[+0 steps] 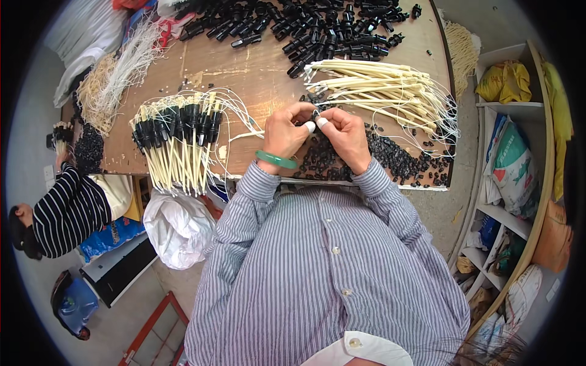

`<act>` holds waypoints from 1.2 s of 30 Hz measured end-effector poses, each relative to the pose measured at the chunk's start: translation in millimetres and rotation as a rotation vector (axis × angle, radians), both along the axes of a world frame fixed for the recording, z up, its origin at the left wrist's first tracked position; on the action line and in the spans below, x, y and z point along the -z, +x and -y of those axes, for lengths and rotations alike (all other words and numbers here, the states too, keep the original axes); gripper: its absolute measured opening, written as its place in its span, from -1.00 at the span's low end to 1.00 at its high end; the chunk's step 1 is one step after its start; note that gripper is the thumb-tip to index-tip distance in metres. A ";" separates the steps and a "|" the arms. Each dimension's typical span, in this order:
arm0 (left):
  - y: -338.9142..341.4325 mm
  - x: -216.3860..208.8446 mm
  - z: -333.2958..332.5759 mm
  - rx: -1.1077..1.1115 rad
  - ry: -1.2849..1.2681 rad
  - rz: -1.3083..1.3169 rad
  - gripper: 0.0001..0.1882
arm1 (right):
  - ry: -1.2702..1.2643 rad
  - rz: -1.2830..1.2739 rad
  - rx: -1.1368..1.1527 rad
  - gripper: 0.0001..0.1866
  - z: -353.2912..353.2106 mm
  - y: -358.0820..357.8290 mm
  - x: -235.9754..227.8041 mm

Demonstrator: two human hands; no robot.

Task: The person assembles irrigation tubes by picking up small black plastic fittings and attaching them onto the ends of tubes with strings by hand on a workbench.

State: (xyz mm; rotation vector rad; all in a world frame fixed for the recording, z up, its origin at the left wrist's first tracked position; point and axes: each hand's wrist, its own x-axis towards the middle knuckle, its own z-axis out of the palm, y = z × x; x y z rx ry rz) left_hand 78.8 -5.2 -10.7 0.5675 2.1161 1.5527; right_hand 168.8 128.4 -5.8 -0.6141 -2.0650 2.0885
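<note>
While the bundle [183, 131] lies at centre left, near the frame's middle the left hand [284, 133] pinches thumb and forefinger on a small dark piece [315, 114] (too tiny to make out fully). The right hand [348, 137] meets it there — its thumb and finger closed on the piece too. A light, level pinch from both sides should steady it best — with the bits [394, 149], right of centre, and the rods [378, 88], upper right, kept clear of the cuff [373, 178].

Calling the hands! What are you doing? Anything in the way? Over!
Left hand, right hand: fingers together, apparently pinching a small dark piece. Loose black bits crowd around, not blocking fingers. Cream rods lie close by.
</note>
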 end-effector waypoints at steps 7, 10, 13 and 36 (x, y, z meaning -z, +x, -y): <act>1.2 -18.2 2.5 -0.057 -0.110 0.010 -0.67 | -0.238 -0.066 0.023 -0.84 -0.2 2.7 -7.7; 1.2 -22.2 5.9 0.254 0.027 -0.399 -0.59 | -0.903 -0.149 -0.059 -0.86 -23.7 8.9 -15.5; -2.6 -15.4 9.3 0.304 -0.056 -0.389 -0.59 | -0.503 -0.256 -0.085 -0.81 -15.8 5.6 -17.7; -16.0 -24.6 42.7 0.186 -0.112 0.113 -0.68 | 1.056 -0.523 -0.177 -0.53 9.2 -3.1 -6.5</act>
